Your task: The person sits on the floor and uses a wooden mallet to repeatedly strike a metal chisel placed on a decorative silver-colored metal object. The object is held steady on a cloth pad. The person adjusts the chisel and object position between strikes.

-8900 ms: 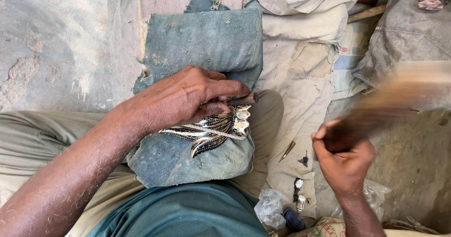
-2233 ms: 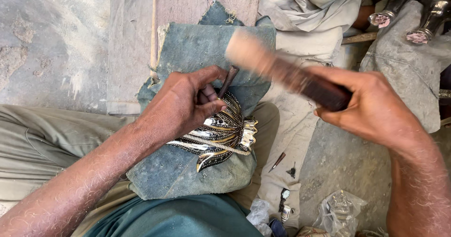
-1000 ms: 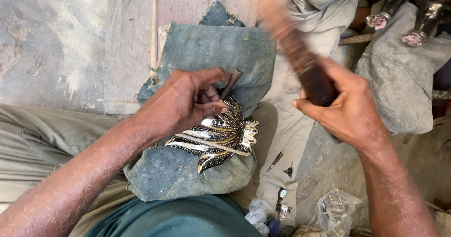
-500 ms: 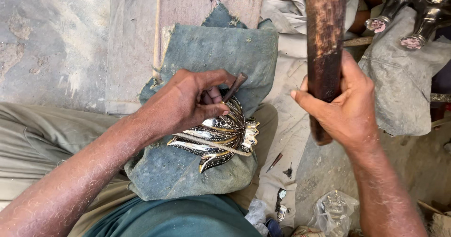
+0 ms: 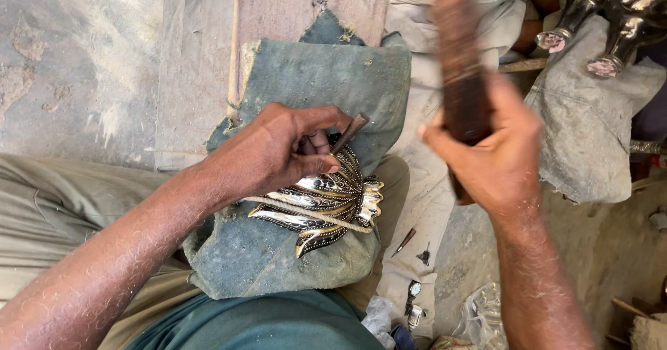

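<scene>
Left hand (image 5: 267,159) grip pinched on a thin chisel (image 5: 347,132), tip on the engraved metal leaf piece (image 5: 326,204), which lies on a grey-green cushion (image 5: 278,253) just below the fingers. Right hand (image 5: 497,159) grip wrapped around a raised wooden mallet (image 5: 458,79).

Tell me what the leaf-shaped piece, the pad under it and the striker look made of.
Leaf-shaped piece: metal, likely; bright mirror glints against dark engraved bands. Pad: coarse grey-green cloth, seemingly stuffed; frayed edges, dusty, dented surface. Striker in the right hand: probably wood; brown, matte, blurred. Thin tool in the left hand: dull, rusty-looking, maybe steel.
</scene>
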